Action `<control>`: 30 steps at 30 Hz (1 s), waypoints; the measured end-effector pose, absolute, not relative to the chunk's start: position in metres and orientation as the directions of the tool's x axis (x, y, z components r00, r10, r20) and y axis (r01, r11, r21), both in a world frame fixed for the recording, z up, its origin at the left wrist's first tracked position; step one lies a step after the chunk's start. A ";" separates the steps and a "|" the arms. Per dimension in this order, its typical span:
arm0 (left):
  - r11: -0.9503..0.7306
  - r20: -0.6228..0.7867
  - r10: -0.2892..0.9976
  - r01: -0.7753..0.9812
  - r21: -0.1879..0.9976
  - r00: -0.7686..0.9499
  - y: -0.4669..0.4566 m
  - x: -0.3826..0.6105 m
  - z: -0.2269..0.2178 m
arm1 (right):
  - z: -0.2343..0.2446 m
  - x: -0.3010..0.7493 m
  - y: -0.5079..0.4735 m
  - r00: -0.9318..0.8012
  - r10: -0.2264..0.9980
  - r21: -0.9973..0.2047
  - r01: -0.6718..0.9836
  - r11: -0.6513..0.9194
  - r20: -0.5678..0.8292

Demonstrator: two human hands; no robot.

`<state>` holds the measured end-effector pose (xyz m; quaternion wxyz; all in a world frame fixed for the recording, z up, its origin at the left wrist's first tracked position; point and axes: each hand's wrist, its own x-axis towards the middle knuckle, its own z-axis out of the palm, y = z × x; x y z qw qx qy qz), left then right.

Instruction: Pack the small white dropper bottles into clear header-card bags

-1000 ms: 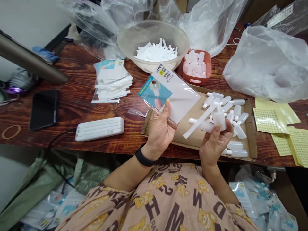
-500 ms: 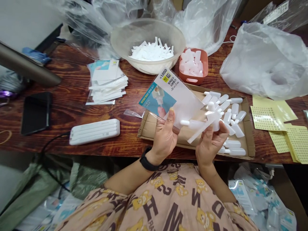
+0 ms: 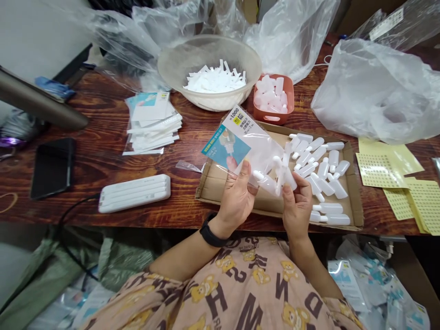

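Note:
My left hand [image 3: 235, 199] grips the lower edge of a clear plastic package bag [image 3: 245, 144] with a blue printed card inside. My right hand [image 3: 296, 206] pinches small white plastic bottles [image 3: 275, 181] and a white strip, whose ends sit at the bag's open mouth. Both hands hover over the near left part of a shallow cardboard tray [image 3: 355, 208]. Several loose white bottles [image 3: 323, 169] lie in that tray.
A big bowl [image 3: 209, 59] of white strips and an orange tub [image 3: 273, 94] of white caps stand behind the tray. A stack of filled packages [image 3: 153, 123], a white power bank [image 3: 134, 192] and a black phone [image 3: 51, 167] lie left. Yellow sticker sheets [image 3: 395, 172] and plastic bags lie right.
My right hand has carried the bottles and strip leftward to the bag's mouth. The bag has tilted slightly and the two hands have come together.

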<state>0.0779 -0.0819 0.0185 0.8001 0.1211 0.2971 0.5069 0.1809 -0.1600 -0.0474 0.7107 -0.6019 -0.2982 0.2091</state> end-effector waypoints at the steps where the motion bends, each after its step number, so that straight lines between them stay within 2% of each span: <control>1: 0.468 -0.347 0.879 -0.731 0.496 0.327 -0.082 0.077 0.019 | -0.047 0.186 -0.161 0.707 0.694 -0.985 0.022 0.170 0.136; 5: 0.457 -0.325 0.886 -0.741 0.492 0.330 -0.081 0.075 0.020 | -0.046 0.190 -0.165 0.654 0.755 -0.992 -0.068 0.106 0.036; 9: 0.440 -0.325 0.896 -0.699 0.564 0.302 -0.083 0.074 0.018 | -0.043 0.183 -0.169 0.676 0.733 -0.993 -0.010 0.115 0.078; 12: 0.425 -0.288 0.905 -0.670 0.609 0.313 -0.084 0.071 0.012 | -0.038 0.186 -0.171 0.636 0.764 -0.991 -0.004 0.137 0.103; 18: 0.480 -0.222 0.860 -0.580 0.658 0.460 -0.086 0.065 0.003 | -0.032 0.204 -0.175 0.600 0.793 -0.993 0.032 0.109 0.107; 21: 0.503 -0.218 0.837 -0.548 0.668 0.502 -0.088 0.064 0.003 | -0.032 0.206 -0.176 0.625 0.775 -0.994 0.016 0.112 0.097; 26: 0.538 -0.179 0.766 -0.464 0.704 0.618 -0.093 0.066 0.002 | -0.032 0.202 -0.176 0.560 0.822 -0.991 -0.017 0.136 0.104; 30: 0.543 -0.194 0.746 -0.414 0.731 0.637 -0.093 0.063 -0.008 | -0.035 0.204 -0.177 0.615 0.787 -0.992 -0.058 0.116 0.056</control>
